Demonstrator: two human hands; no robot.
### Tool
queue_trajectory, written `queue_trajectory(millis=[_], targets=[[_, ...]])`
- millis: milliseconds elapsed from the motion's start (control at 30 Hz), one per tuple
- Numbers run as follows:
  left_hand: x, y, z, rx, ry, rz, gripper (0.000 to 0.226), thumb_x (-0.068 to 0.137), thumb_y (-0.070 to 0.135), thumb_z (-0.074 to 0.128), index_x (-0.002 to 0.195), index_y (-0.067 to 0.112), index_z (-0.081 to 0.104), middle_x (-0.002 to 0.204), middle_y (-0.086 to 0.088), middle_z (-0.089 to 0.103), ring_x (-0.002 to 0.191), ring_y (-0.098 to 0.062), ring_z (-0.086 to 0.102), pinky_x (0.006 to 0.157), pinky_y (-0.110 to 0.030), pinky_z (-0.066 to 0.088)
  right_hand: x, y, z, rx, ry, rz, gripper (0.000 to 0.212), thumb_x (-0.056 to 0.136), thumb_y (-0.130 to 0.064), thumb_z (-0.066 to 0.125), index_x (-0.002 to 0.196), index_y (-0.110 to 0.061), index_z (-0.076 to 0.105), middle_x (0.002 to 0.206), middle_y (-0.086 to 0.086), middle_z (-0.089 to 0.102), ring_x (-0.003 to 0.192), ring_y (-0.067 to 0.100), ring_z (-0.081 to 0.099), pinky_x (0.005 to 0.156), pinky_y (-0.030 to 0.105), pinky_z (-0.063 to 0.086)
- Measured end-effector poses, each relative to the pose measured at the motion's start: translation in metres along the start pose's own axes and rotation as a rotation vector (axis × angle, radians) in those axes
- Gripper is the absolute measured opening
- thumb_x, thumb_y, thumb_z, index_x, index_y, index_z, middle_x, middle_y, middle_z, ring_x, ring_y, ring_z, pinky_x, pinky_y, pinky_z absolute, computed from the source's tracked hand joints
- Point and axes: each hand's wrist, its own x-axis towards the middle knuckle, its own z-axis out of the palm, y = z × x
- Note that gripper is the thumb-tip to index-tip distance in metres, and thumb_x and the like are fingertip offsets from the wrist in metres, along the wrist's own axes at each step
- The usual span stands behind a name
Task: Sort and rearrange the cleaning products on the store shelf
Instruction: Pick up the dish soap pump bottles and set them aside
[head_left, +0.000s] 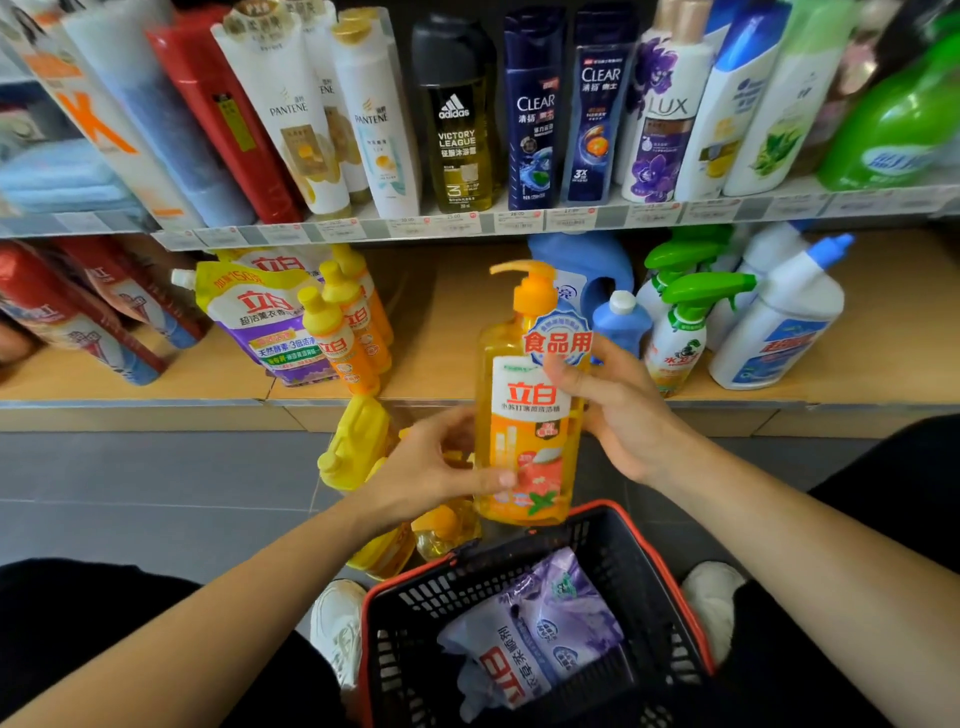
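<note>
Lower shelf is a tan wood-look board (447, 322) with a metal front edge. There's an open gap mid-shelf between three small yellow squeeze bottles (340, 338) and a small blue white-capped bottle (621, 322). A tall translucent orange pump bottle (524, 415) is held upright in front of that gap, off the shelf. Left hand (436, 467) grips its lower body, thumb across the label. Right hand (618, 410) wraps the upper side. Below sits a black mesh plastic basket with a red rim (618, 556), holding a glossy purple pouch (550, 623).

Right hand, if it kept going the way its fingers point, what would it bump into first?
The orange pump bottle: the right hand grips it, fingers pointing up and left across its label. Past it, probably the small yellow bottles on the lower shelf, though depth is unclear.
</note>
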Motion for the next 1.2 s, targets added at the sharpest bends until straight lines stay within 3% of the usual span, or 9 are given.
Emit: queue_trajectory(millis=[133, 233, 433, 533, 633, 733, 900, 1000, 1200], targets=[[0.003, -0.007, 0.011, -0.101, 0.022, -0.085, 0.073, 0.068, 0.026, 0.094, 0.130, 0.017, 0.057, 0.121, 0.004, 0.074, 0.111, -0.015, 0.070, 0.090, -0.031, 0.059, 0.001, -0.006, -0.001, 0.097, 0.049, 0.012, 0.069, 0.072, -0.032, 0.083, 0.130, -0.007, 0.056, 0.119, 0.011, 0.072, 0.108, 0.029, 0.070, 0.091, 0.053, 0.055], [0.004, -0.005, 0.012, -0.259, 0.050, -0.129, 0.083, 0.057, 0.026, 0.092, 0.129, 0.010, 0.054, 0.120, -0.006, 0.074, 0.110, -0.026, 0.071, 0.089, -0.039, 0.061, 0.003, -0.007, -0.005, 0.155, 0.030, 0.054, 0.060, 0.079, -0.031, 0.076, 0.132, -0.011, 0.058, 0.123, 0.011, 0.070, 0.111, 0.030, 0.069, 0.091, 0.054, 0.054], [0.002, -0.001, 0.004, -0.276, 0.227, -0.059, 0.077, 0.046, 0.025, 0.096, 0.109, 0.011, 0.054, 0.107, -0.008, 0.076, 0.099, -0.030, 0.074, 0.074, -0.038, 0.063, 0.005, -0.015, -0.025, -0.230, 0.073, 0.126, 0.043, 0.076, -0.052, 0.075, 0.108, -0.024, 0.073, 0.106, -0.005, 0.076, 0.103, 0.019, 0.072, 0.087, 0.041, 0.058], [0.007, 0.001, -0.005, -0.064, 0.346, -0.030, 0.078, 0.040, 0.039, 0.098, 0.102, 0.018, 0.056, 0.100, 0.001, 0.075, 0.091, -0.021, 0.074, 0.071, -0.039, 0.063, 0.005, -0.015, -0.031, -0.592, 0.394, -0.133, 0.025, 0.078, -0.045, 0.081, 0.082, -0.022, 0.074, 0.073, -0.009, 0.074, 0.074, 0.006, 0.071, 0.066, 0.024, 0.055], [0.011, 0.004, -0.011, 0.222, 0.435, -0.007, 0.076, 0.036, 0.053, 0.094, 0.098, 0.029, 0.056, 0.093, 0.010, 0.070, 0.083, -0.005, 0.068, 0.067, -0.033, 0.059, 0.003, -0.011, -0.030, -0.929, 0.523, -0.557, 0.026, 0.077, -0.040, 0.082, 0.084, -0.017, 0.071, 0.077, -0.004, 0.068, 0.074, 0.011, 0.065, 0.069, 0.033, 0.055], [0.011, 0.009, -0.011, 0.473, 0.454, 0.009, 0.076, 0.039, 0.061, 0.088, 0.101, 0.033, 0.055, 0.090, 0.016, 0.064, 0.080, -0.001, 0.062, 0.064, -0.033, 0.055, 0.001, -0.010, -0.025, -1.093, 0.394, -0.773, 0.046, 0.074, -0.050, 0.075, 0.104, -0.017, 0.068, 0.100, 0.001, 0.065, 0.096, 0.020, 0.060, 0.081, 0.032, 0.049], [0.007, 0.023, 0.001, 0.692, 0.377, 0.054, 0.073, 0.047, 0.064, 0.088, 0.108, 0.037, 0.056, 0.092, 0.018, 0.066, 0.081, -0.008, 0.064, 0.070, -0.039, 0.056, 0.003, 0.004, -0.015, -1.698, -0.166, -0.547, 0.110, 0.061, -0.076, 0.073, 0.152, -0.025, 0.037, 0.148, 0.002, 0.048, 0.135, 0.027, 0.042, 0.115, 0.048, 0.029], [0.003, 0.030, 0.007, 0.739, 0.328, 0.062, 0.077, 0.048, 0.060, 0.084, 0.116, 0.035, 0.059, 0.098, 0.013, 0.068, 0.087, -0.017, 0.066, 0.074, -0.042, 0.057, 0.007, 0.013, -0.013, -1.850, -0.191, -0.499, 0.110, 0.058, -0.083, 0.068, 0.147, -0.027, 0.037, 0.131, -0.003, 0.058, 0.118, 0.024, 0.053, 0.098, 0.043, 0.037], [0.001, 0.042, -0.004, 0.405, 0.214, 0.138, 0.062, 0.067, 0.043, 0.084, 0.123, 0.024, 0.066, 0.110, 0.006, 0.071, 0.099, -0.016, 0.067, 0.085, -0.043, 0.057, 0.011, 0.022, -0.026, -1.522, -0.132, -0.489, 0.094, 0.052, -0.078, 0.075, 0.129, -0.030, 0.053, 0.109, -0.008, 0.065, 0.099, 0.021, 0.062, 0.074, 0.032, 0.036]])
